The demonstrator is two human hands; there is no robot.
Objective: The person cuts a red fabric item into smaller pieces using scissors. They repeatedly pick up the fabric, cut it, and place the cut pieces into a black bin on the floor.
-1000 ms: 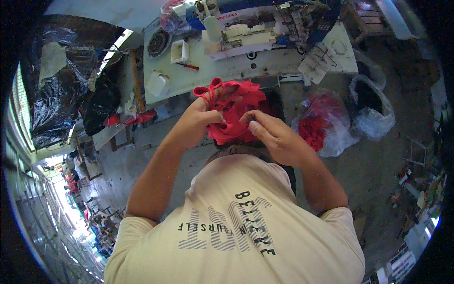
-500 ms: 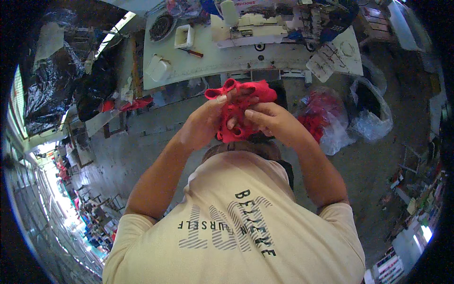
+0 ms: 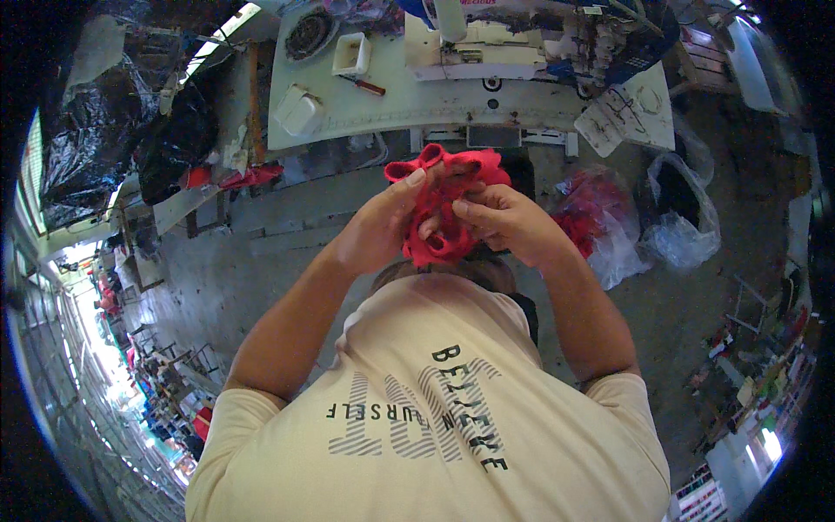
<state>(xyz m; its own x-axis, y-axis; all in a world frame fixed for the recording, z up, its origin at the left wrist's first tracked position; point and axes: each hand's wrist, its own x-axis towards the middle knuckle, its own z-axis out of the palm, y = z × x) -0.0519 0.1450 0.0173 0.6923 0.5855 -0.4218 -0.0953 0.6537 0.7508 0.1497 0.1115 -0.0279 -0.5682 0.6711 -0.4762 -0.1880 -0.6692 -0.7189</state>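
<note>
A red fabric piece (image 3: 424, 252) with several short tube-like openings is held up in front of my chest, just short of the table's near edge. My left hand (image 3: 380, 224) grips its left side, thumb along the top and fingers reaching behind and into the cloth. From the other side my right hand (image 3: 519, 224) pinches the fabric near its middle between thumb and fingers. A fingertip shows through a lower opening. Folds hide most of the other fingers, and the cloth's exact kind is unclear.
A white sewing machine (image 3: 474, 56) stands on the pale table (image 3: 396, 120). Left of it lie a white tray (image 3: 350, 55), a red-handled tool (image 3: 371, 88) and a white container (image 3: 298, 111). Clear bags, one holding red cloth (image 3: 584, 217), another dark inside (image 3: 683, 239), rest on the floor at right.
Both hands keep their hold on the red fabric, with only slight shifts of the fingers and cloth. The table and its contents appear a little farther right and higher as the view has shifted.
</note>
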